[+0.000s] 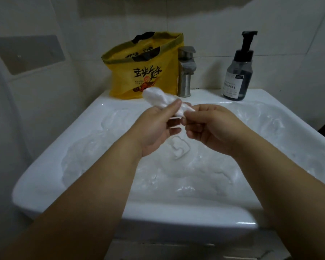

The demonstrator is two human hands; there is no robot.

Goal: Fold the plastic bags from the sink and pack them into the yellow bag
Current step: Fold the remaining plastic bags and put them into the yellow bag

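White plastic, 1 folded bag (pixel 155 97), rolled small, held above the sink (pixel 38 186) in front of the yellow bag (pixel 144 72).
My left hand (pixel 154 132) pinches its middle and my right hand (pixel 212 128) pinches the near end. I judge the fold nearly done, the packing not yet. Clear bags (pixel 191 171) fill the sink, count unreadable. The yellow bag's contents are hard to make out, and the pinch itself is blurred.
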